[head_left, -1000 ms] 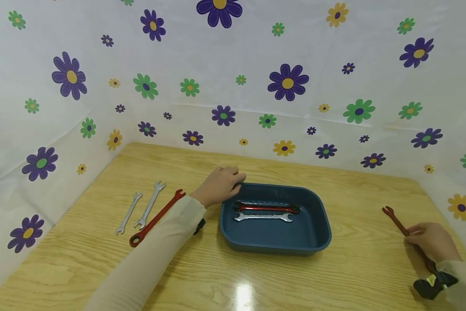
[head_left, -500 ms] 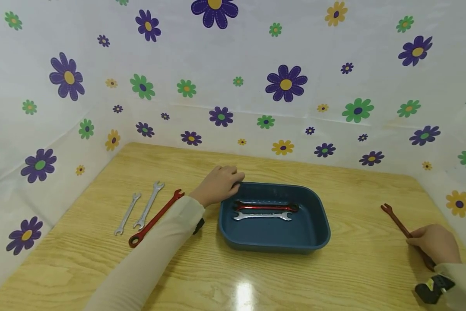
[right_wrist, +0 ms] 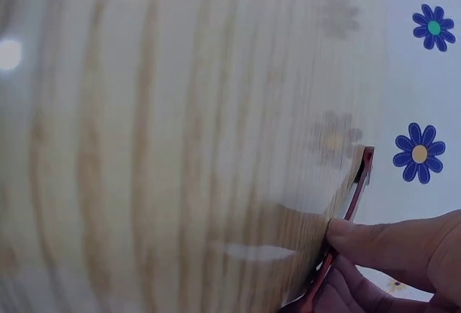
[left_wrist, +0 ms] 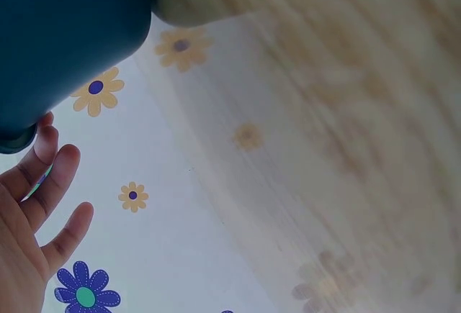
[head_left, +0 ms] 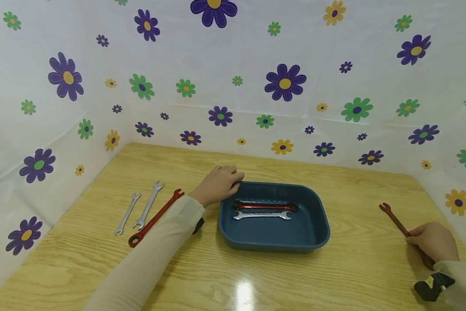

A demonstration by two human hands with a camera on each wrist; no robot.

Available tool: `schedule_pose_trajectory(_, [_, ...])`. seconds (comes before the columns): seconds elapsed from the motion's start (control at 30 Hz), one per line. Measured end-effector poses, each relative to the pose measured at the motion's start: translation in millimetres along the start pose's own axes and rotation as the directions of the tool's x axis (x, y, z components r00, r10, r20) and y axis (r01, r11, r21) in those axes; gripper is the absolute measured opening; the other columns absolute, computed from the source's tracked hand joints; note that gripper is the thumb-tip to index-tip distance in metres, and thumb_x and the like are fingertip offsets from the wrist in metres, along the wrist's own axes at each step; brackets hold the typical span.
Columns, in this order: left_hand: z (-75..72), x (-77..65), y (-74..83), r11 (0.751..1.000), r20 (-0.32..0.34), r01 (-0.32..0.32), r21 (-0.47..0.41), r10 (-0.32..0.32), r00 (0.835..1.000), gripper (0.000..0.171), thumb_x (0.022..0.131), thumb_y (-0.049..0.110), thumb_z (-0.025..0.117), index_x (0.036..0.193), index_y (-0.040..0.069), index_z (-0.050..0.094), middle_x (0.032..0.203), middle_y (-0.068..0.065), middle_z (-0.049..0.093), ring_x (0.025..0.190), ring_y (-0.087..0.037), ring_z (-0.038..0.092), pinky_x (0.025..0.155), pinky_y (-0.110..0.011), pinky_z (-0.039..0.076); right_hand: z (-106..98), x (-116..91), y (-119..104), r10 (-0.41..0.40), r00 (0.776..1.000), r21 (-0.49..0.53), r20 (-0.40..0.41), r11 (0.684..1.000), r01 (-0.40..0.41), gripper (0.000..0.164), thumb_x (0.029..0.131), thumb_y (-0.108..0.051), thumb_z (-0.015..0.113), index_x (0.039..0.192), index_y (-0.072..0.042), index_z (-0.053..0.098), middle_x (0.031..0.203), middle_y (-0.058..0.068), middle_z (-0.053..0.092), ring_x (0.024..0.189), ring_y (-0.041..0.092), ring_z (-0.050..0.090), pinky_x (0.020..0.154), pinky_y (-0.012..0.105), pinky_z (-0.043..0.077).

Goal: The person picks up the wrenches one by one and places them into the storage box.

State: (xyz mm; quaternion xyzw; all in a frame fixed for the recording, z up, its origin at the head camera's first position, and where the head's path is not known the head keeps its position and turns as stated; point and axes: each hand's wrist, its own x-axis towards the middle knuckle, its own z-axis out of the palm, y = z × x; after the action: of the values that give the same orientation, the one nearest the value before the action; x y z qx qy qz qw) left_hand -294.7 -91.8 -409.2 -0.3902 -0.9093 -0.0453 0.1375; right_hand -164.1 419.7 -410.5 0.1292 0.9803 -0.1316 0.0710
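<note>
My left hand (head_left: 219, 185) grips the back left corner of a dark blue plastic bin (head_left: 275, 249), thumb at the inner side. In the left wrist view, fingers (left_wrist: 54, 191) reach up beside the bin (left_wrist: 68, 32), and the ring and little fingers stand off it. A red double-tone wrench (head_left: 269, 207) and a silver open-end wrench (head_left: 261, 215) lie side by side inside the bin. Far right, my right hand (head_left: 435, 242) pinches another red wrench (head_left: 395, 220) between thumb and fingers; its open jaw end points away from me and its near part is partly hidden by the hand.
On the table (head_left: 279, 280), left of the bin, lie a small silver wrench (head_left: 128, 214), a larger silver wrench (head_left: 150, 205) and a long red combination wrench (head_left: 156, 217). A white flower-printed sheet (head_left: 233, 56) encloses the back and sides.
The right thumb and fingers have closed a little more around the red wrench, with the hand slightly shifted. The left hand and the bin stay put; the head view drifts slightly.
</note>
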Motion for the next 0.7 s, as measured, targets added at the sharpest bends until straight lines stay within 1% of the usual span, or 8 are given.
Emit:
schedule_pose_trajectory(0.2, [0.4,0.0,-0.5,1.0,-0.003,-0.002,0.002,0.002,1.0,0.008,0.093,0.021,0.054,0.097,0.015,0.056,0.083,-0.003,0.055,0.073,-0.017,0.053,0.079,-0.04,0.047,4,0,8,0.026,1.0,0.08,-0.015,0.996,-0.025,0.026,0.076,-0.013,0.072,0.089,0.009,0.07,0.09,0.03,0.067,0.085,0.048,0.059,0.068,0.047,0.047])
schedule_pose_trajectory(0.27, [1.2,-0.5,-0.7,1.0,-0.006,-0.002,0.004,0.002,1.0,0.007,0.093,0.021,0.054,0.097,0.015,0.056,0.083,-0.003,0.055,0.072,-0.017,0.053,0.078,-0.04,0.047,5,-2,9,0.027,0.999,0.104,-0.031,0.994,-0.024,0.027,0.077,-0.014,0.071,0.09,0.009,0.07,0.091,0.031,0.066,0.085,0.048,0.058,0.067,0.046,0.047])
schedule_pose_trajectory(0.33, [2.6,-0.8,-1.3,1.0,-0.005,-0.005,0.009,0.005,1.0,0.007,0.093,0.021,0.054,0.097,0.016,0.056,0.084,-0.003,0.055,0.072,-0.017,0.053,0.078,-0.04,0.047,6,-4,11,0.046,0.998,0.143,-0.035,0.989,-0.04,0.029,0.077,-0.014,0.071,0.093,0.01,0.069,0.09,0.03,0.067,0.076,0.04,0.061,0.063,0.041,0.047])
schedule_pose_trajectory(0.4, [4.0,-1.3,-1.9,1.0,-0.004,-0.005,0.011,0.005,1.0,0.007,0.093,0.021,0.054,0.097,0.016,0.056,0.083,-0.003,0.055,0.072,-0.016,0.052,0.077,-0.039,0.046,7,-6,12,0.061,0.997,0.181,-0.038,0.982,-0.053,0.031,0.078,-0.014,0.071,0.095,0.011,0.068,0.089,0.028,0.068,0.066,0.028,0.061,0.059,0.036,0.047])
schedule_pose_trajectory(0.5, [5.1,-2.2,-2.4,1.0,-0.003,-0.005,0.01,0.005,1.0,0.007,0.093,0.021,0.054,0.097,0.016,0.056,0.083,-0.002,0.054,0.071,-0.016,0.051,0.075,-0.038,0.045,9,-9,14,0.086,0.995,0.236,-0.043,0.969,-0.073,0.033,0.078,-0.014,0.071,0.098,0.012,0.067,0.084,0.025,0.069,0.06,0.009,0.055,0.054,0.029,0.045])
schedule_pose_trajectory(0.57, [5.0,-2.9,-2.4,1.0,-0.003,-0.007,0.01,0.007,1.0,0.007,0.093,0.021,0.054,0.097,0.016,0.056,0.083,-0.002,0.054,0.071,-0.016,0.05,0.074,-0.037,0.044,11,-9,14,0.102,0.993,0.254,-0.056,0.964,-0.085,0.033,0.078,-0.014,0.072,0.098,0.011,0.067,0.081,0.022,0.07,0.06,0.006,0.053,0.054,0.028,0.044])
schedule_pose_trajectory(0.7, [3.6,-3.7,-2.1,1.0,0.0,-0.009,0.012,0.009,1.0,0.008,0.093,0.022,0.053,0.098,0.016,0.056,0.083,-0.002,0.055,0.072,-0.016,0.051,0.075,-0.038,0.045,13,-10,17,0.135,0.987,0.288,-0.085,0.952,-0.106,0.033,0.078,-0.015,0.072,0.098,0.01,0.067,0.078,0.019,0.071,0.061,0.006,0.052,0.056,0.029,0.043])
